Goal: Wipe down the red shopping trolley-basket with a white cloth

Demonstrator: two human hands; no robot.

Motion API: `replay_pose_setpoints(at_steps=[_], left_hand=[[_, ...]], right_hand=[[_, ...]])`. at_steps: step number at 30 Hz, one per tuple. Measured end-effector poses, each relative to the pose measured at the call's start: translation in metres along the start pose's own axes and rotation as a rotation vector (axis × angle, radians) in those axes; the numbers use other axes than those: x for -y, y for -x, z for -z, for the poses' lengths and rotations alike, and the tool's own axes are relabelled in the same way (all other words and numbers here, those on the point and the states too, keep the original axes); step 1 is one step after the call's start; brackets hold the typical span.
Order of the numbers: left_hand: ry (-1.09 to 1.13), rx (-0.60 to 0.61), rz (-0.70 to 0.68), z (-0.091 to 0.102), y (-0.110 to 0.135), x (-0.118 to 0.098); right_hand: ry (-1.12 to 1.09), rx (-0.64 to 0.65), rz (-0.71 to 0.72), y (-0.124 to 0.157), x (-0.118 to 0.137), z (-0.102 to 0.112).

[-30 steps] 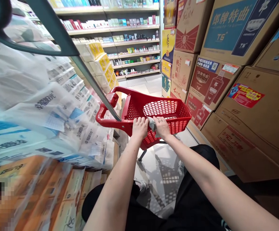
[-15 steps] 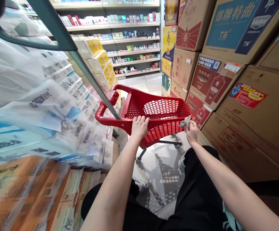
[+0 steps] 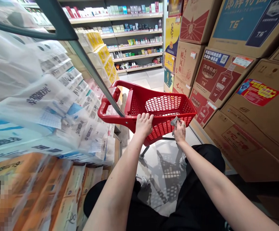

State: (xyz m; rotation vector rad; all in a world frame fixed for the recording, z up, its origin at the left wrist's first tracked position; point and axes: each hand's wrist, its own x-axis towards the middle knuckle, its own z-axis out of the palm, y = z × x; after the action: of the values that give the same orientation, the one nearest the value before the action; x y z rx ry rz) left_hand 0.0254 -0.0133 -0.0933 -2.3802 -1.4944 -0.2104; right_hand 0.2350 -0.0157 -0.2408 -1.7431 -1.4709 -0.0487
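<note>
A red plastic shopping cart [image 3: 158, 119] with a mesh basket stands sideways in front of me. My left hand [image 3: 144, 124] has its fingers wrapped over the near rim, close to the handle end. Against the near side of the basket, my right hand [image 3: 179, 130] pinches a grey cloth [image 3: 174, 121], just below the rim. A grey metal pole [image 3: 93, 70] rises from the cart's handle end toward the upper left. Nothing is seen lying in the basket.
Stacked cardboard cartons [image 3: 245, 128] wall the right side. On the left are wrapped paper packs [image 3: 64, 106] and orange packs [image 3: 31, 186]. Shelves of small goods [image 3: 137, 33] stand at the back. Tiled floor [image 3: 158, 173] shows under the cart.
My right hand has moved left along the near side of the basket with the cloth, away from the front corner. My left hand stays on the rim. The view has shifted slightly.
</note>
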Motion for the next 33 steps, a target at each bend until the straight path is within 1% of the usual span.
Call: replay_pose_setpoints(at_steps=[3,6,8,10,12,14,16,18,22,25,28,30,33], left_hand=[[0.013,-0.007,-0.002,-0.001,-0.003,-0.002],[0.016,-0.002,0.022,-0.001,-0.005,-0.004],[0.007,-0.003,0.04,0.0,-0.006,-0.006],[0.0,-0.007,0.044,0.0,-0.007,-0.007],[0.003,-0.014,0.033,0.0,-0.007,-0.008],[0.008,-0.022,0.02,-0.001,-0.006,-0.009],[0.008,-0.028,0.011,-0.002,-0.006,-0.01],[0.008,-0.028,0.004,-0.002,-0.006,-0.011],[0.022,-0.016,-0.003,-0.001,-0.008,-0.015],[0.01,-0.01,0.024,-0.001,-0.011,-0.019],[0.001,-0.01,0.04,-0.002,-0.013,-0.021],[0.0,-0.008,0.036,-0.002,-0.015,-0.021],[-0.01,-0.003,0.028,-0.002,-0.015,-0.022]], right_hand=[[0.062,0.039,-0.059,-0.016,0.001,0.004],[0.042,0.115,-0.03,-0.032,-0.009,0.013],[0.03,0.205,-0.01,-0.032,-0.02,0.017],[0.032,0.275,-0.06,-0.021,-0.032,0.018],[0.031,0.254,-0.146,-0.005,-0.04,0.015],[0.007,0.155,-0.186,0.006,-0.042,0.011],[-0.035,0.058,-0.154,0.007,-0.036,0.007],[-0.056,0.02,-0.109,-0.001,-0.028,0.003],[0.025,0.076,-0.08,-0.019,-0.019,0.0],[0.047,0.136,-0.038,-0.022,-0.025,0.009],[-0.003,0.199,0.029,-0.021,-0.029,0.022],[-0.028,0.197,0.044,-0.022,-0.027,0.026],[-0.018,0.165,-0.001,-0.026,-0.013,0.018]])
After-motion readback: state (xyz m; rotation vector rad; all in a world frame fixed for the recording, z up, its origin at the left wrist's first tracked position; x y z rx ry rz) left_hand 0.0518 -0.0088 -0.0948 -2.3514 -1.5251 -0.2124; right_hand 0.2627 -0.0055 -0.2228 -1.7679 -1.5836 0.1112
